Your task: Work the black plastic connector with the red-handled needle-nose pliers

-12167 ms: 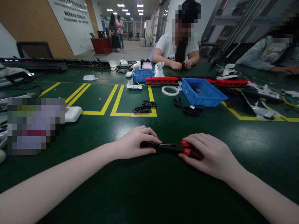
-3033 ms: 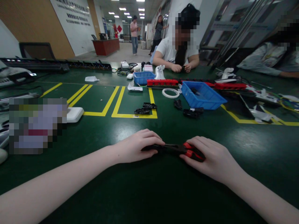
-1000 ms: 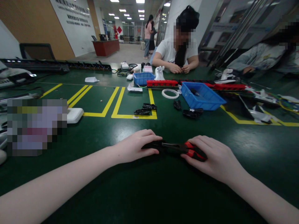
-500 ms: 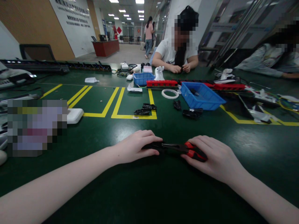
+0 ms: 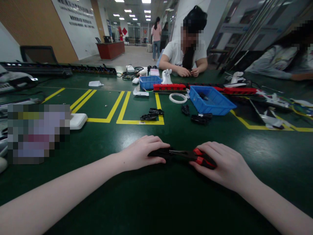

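Note:
Near the middle of the green table, my left hand (image 5: 144,151) is closed around a dark black part (image 5: 160,152), most of it hidden by the fingers. My right hand (image 5: 223,161) grips a pair of pliers (image 5: 200,158) by red and black handles. The pliers' dark jaws point left and meet the end of the black part; whether they pinch it cannot be made out. Beyond my hands lie similar black parts (image 5: 149,117), some inside a yellow taped outline and others (image 5: 201,118) farther right.
A blue bin (image 5: 210,102) with dark pieces stands at the back right, beside a white tape ring (image 5: 178,98). Behind them run red strips (image 5: 169,87) and a smaller blue bin (image 5: 149,82). A white box (image 5: 78,121) lies left. A co-worker (image 5: 186,55) sits opposite.
My hands, the pliers and the black part hold almost the same position. In the background, a standing person in pink has shifted stance slightly.

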`<state>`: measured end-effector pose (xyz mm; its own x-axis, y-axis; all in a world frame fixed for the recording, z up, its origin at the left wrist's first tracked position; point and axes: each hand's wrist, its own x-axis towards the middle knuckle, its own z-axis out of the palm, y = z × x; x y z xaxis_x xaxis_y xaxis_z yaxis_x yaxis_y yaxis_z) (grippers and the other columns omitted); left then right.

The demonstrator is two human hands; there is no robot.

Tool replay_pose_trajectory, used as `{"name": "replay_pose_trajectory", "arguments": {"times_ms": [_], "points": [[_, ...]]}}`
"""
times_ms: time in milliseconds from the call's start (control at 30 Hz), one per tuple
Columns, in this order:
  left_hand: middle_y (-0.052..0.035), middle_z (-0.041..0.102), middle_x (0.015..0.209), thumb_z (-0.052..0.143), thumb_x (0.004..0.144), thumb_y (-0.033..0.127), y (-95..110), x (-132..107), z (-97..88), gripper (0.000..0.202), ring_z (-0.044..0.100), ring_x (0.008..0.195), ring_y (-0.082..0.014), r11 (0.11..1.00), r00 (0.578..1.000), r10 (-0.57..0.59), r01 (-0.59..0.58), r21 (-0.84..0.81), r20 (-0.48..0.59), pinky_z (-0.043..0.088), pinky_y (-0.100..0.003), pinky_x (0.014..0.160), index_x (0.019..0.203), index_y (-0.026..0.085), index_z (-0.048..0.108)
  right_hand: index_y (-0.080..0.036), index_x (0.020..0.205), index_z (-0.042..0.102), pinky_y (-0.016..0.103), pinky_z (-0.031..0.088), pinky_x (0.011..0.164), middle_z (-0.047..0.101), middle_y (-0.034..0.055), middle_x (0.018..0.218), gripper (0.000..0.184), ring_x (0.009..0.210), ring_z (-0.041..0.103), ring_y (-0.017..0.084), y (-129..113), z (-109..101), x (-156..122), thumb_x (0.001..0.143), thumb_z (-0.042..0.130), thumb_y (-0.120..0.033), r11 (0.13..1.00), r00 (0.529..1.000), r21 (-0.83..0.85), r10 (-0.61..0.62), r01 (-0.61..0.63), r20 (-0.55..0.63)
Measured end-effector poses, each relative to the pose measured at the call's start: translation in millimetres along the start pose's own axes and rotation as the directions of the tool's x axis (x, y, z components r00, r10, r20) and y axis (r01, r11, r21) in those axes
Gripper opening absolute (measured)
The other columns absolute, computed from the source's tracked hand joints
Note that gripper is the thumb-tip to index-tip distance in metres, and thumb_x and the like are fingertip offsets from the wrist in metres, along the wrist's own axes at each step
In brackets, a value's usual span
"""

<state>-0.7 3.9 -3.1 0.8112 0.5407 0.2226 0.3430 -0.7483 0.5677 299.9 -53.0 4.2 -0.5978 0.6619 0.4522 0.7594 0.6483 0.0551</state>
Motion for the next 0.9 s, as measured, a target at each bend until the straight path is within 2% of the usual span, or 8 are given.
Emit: {"name": "replay_pose_trajectory", "arguments": {"times_ms": [400,900], "points": [[-0.0098,0.063,0.12,0.058,0.1,0.03,-1.3,0.0,-1.4,0.038,0.062,0.106,-0.0219,0.998,0.999,0.035,-0.034,-0.045,0.015,0.052,-0.037,0.088,0.136,0.018,0.055,-0.017,0.1,0.06,0.034,0.053,0.063,0.069,0.0097,0.089,0.024,0.075,0.067,0.022,-1.0,-1.6,2.5,0.095,0.057,-0.04,1.0,1.0,-0.012,-0.017,0.017,0.004],[-0.009,0.063,0.118,0.055,0.102,0.03,2.8,0.1,-3.7,0.034,0.062,0.103,-0.0214,0.998,0.999,0.022,-0.02,-0.056,0.027,0.051,-0.035,0.087,0.134,0.019,0.056,-0.019,0.099,0.061,0.034,0.053,0.064,0.071,0.0082,0.09,0.021,0.075,0.068,0.021,-1.2,-0.8,2.4,0.092,0.06,-0.039,0.997,0.999,0.06,0.05,-0.05,0.013]]}}
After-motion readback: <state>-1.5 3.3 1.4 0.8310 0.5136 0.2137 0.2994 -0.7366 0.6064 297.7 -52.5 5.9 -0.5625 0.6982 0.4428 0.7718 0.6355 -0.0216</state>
